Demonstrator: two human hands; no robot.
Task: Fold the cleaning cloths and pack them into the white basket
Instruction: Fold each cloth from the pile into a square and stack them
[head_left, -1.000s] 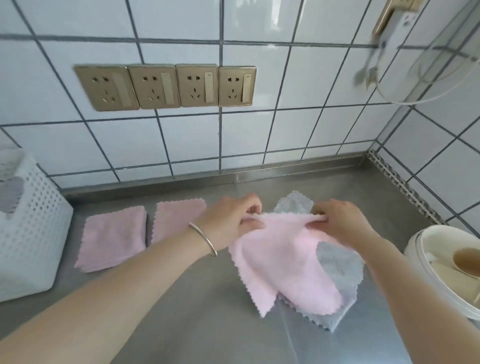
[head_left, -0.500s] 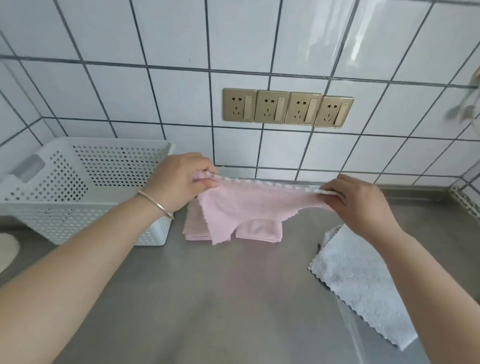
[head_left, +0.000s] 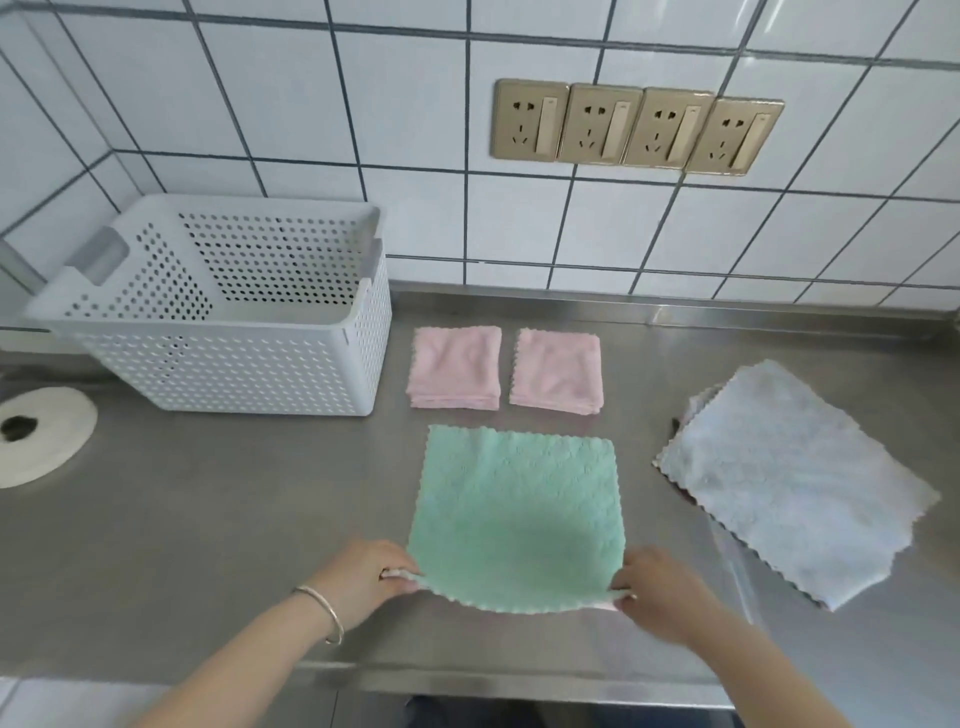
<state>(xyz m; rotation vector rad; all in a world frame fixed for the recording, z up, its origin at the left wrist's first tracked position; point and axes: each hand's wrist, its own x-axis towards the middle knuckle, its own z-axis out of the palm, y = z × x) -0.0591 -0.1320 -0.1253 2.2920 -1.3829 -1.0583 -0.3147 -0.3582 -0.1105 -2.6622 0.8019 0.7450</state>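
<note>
A steel counter carried everything, its front edge running along the bottom of the view and its right end cut off by the frame. The white basket stood at the back-left of the counter, against the tiled wall; only perforated walls and a bare strip of its floor showed, the rest of the inside hidden by the near wall. A pale blue-grey cloth lay unfolded and askew toward the right edge, with scalloped edges of something beneath it peeking out at its back-left corner; what lay under it could not be made out. A green cloth was spread flat near the front edge, mid-counter. Two folded pink cloths lay side by side behind it, the left pink cloth just beside the basket, the right pink cloth next to it. A white disc at the left edge was cut off by the frame. The left hand pinched the green cloth's near-left corner, the right hand its near-right corner, the fingertips largely hidden under the lifted hem. A bracelet circled the left wrist.
</note>
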